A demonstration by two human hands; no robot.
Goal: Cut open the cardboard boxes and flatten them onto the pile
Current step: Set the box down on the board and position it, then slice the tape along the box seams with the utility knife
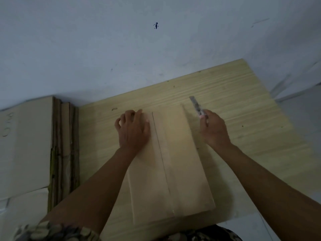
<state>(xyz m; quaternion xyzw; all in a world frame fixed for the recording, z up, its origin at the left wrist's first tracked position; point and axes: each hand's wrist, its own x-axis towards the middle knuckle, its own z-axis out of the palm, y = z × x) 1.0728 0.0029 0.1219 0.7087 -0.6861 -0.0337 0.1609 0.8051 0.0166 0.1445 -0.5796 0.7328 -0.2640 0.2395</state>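
- 1 closed cardboard box (173,159) lies on the light wooden counter (243,108), with its long side running away from the person.
- A thin dark seam (160,153) runs along the top of the box, from the far edge to the near edge, a little left of the middle.
- The left hand (132,130) rests on the far left corner of the box, just left of the seam. Its palm is down on the cardboard and the fingers bend over the far left edge, so the hand holds the box there.
- The right hand (214,130) is beside the far right corner of the box, above the counter. It is clenched around the handle of a utility knife (197,106).
- The blade of the knife points away from the person and a little to the left. It is blurred, and I cannot tell if it touches the box or the counter.
- To the left of the counter stands a pile of flattened cardboard (64,145), seen from its edges, and a large pale cardboard sheet (26,145) lies against it.
- Behind the counter is a pale wall (121,49) with a small dark mark (156,25).
- Both forearms are bare. Patterned clothing (52,231) shows at the bottom edge.
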